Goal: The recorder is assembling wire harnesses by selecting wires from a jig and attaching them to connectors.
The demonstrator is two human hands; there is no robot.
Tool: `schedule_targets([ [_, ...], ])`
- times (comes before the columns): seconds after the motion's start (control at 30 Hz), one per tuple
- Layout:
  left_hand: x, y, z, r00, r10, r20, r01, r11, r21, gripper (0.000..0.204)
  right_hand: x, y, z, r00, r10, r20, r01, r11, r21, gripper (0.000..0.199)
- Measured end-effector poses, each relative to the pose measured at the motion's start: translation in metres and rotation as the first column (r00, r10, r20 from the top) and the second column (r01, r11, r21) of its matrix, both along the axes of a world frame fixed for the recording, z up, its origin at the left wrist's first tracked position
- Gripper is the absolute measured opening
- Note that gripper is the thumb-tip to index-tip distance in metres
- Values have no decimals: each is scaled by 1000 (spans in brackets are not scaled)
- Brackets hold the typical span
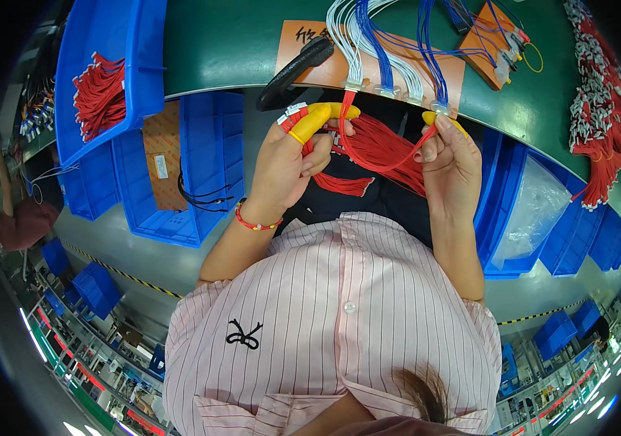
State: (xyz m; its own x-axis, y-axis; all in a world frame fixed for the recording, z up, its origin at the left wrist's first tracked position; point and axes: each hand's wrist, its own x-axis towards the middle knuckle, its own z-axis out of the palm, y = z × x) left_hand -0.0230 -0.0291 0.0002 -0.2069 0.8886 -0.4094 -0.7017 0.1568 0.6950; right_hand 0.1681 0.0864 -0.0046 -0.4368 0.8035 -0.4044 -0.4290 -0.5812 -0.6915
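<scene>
My left hand (279,168), with yellow finger cots on it, is closed around several red wire cables whose white connectors (293,112) stick out beside the index finger. Its fingertips reach close to a white connector socket (353,85) at the table edge, where a red cable (347,138) is joined. That cable hangs in a loop toward my right hand (453,171), which pinches its other end just below a socket (441,106) with blue wires. Whether this end is seated, the fingers hide. A bundle of red cables (390,149) lies across my lap beneath both hands.
An orange board (303,51) carrying white and blue wires sits on the green table (216,43), with a black handle-shaped object (297,73) on its left. A blue bin (147,65) holds red cables at left. More red cables (601,109) hang at right. Blue bins (219,167) stand below.
</scene>
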Motion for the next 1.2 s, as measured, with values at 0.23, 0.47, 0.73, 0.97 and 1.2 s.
schedule_targets([
  [0.23,7,12,9,999,31,5,-31,999,8,31,4,7,8,992,112,-54,-117,988,-101,23],
  [0.47,1,16,9,993,-46,-108,55,995,84,38,8,5,-19,854,7,520,-290,837,464,23],
  [0.73,5,31,0,994,-42,-97,46,998,40,29,-25,-1,-35,537,-194,821,-789,228,570,17],
  [0.97,37,6,14,978,-24,206,2,994,106,32,-17,-10,-25,750,5,662,-513,637,575,13],
  [1.2,54,-29,3,775,-263,575,262,961,87,33,-13,-16,-8,846,-169,506,-389,455,801,14],
])
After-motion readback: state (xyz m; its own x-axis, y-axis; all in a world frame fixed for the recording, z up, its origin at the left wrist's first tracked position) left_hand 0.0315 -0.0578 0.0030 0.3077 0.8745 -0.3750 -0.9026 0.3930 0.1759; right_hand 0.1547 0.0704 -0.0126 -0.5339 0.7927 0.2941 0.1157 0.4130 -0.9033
